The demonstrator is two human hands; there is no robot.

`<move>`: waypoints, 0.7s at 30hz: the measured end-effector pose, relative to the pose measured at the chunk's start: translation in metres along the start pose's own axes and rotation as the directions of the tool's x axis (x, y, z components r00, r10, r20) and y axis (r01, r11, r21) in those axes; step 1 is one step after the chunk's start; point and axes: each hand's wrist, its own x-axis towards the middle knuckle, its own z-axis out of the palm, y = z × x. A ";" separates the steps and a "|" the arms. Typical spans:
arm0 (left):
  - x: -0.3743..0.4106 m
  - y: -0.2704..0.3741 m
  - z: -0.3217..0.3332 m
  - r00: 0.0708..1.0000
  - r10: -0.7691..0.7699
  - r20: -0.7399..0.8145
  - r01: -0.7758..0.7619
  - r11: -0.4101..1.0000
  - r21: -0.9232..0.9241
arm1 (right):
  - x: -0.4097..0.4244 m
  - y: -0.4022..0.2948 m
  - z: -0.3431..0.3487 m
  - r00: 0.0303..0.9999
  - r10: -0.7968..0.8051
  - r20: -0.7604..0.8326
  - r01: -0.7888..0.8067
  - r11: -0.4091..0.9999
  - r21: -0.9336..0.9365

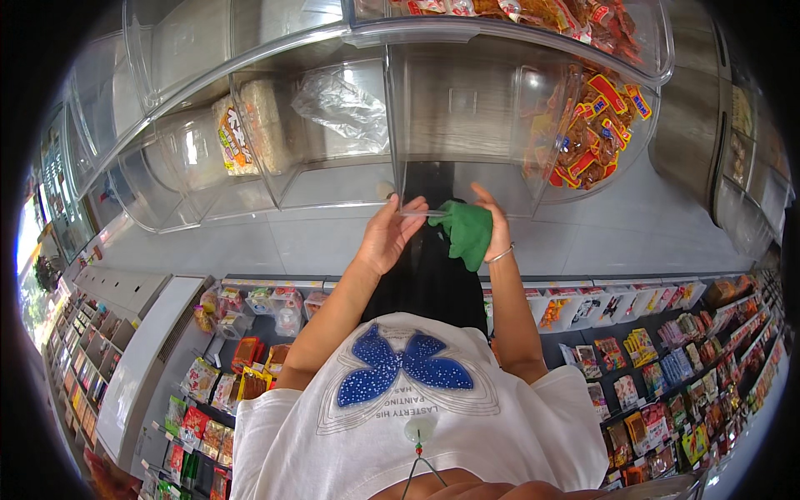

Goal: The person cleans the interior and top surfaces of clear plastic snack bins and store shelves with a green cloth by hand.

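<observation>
My right hand has a crumpled green cloth in its grip, against the front edge of a clear plastic bin. The cloth touches the bin's rim. At that same edge, left of the cloth, my left hand is raised with its fingers apart, close to the divider's lower corner. In the bin compartment to the left lie a crumpled clear plastic bag and a packaged puffed-grain snack. Wrapped snacks in red and yellow packets fill the rounded compartment on the right.
An upper clear bin tier overhangs the lower one, with more packaged snacks at its right. Behind me, low shelves hold many snack packets. A white cabinet stands at the lower left. Grey floor tiles show beneath the bins.
</observation>
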 end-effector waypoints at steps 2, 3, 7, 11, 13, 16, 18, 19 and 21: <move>0.000 -0.003 0.006 0.999 0.032 -0.007 -0.032 0.999 -0.011 | 0.008 0.000 -0.007 0.999 -0.023 0.036 0.024 0.999 -0.024; 0.000 -0.005 0.008 0.999 0.046 -0.008 -0.046 0.999 -0.017 | 0.007 -0.005 -0.002 1.000 -0.021 0.022 0.022 0.999 -0.048; 0.015 -0.009 -0.001 0.996 0.092 -0.017 -0.093 0.996 -0.003 | 0.021 -0.007 0.002 0.991 0.119 -0.055 -0.120 0.992 -0.024; 0.015 -0.007 -0.003 0.996 0.069 -0.059 -0.068 0.998 0.007 | 0.019 -0.009 0.011 0.974 0.157 -0.164 -0.166 0.985 -0.044; 0.013 -0.007 -0.004 0.996 0.063 -0.069 -0.061 0.998 0.035 | 0.009 -0.013 0.027 0.943 0.199 -0.267 -0.218 0.975 -0.043; 0.013 -0.003 -0.003 0.998 0.045 -0.047 -0.042 0.998 0.046 | -0.021 -0.023 0.041 0.909 0.389 -0.148 -0.396 0.918 -0.021; 0.015 0.000 -0.005 0.999 0.023 -0.023 -0.022 0.999 0.030 | -0.041 -0.036 0.062 0.938 0.326 -0.121 -0.338 0.936 -0.099; 0.017 0.002 -0.008 1.000 0.008 -0.011 -0.008 1.000 0.012 | -0.047 -0.045 0.075 0.949 0.299 -0.103 -0.311 0.941 -0.136; 0.018 0.002 -0.011 1.000 -0.002 -0.009 0.002 1.000 -0.002 | -0.045 -0.074 0.122 0.998 -0.066 0.018 0.067 0.893 -0.446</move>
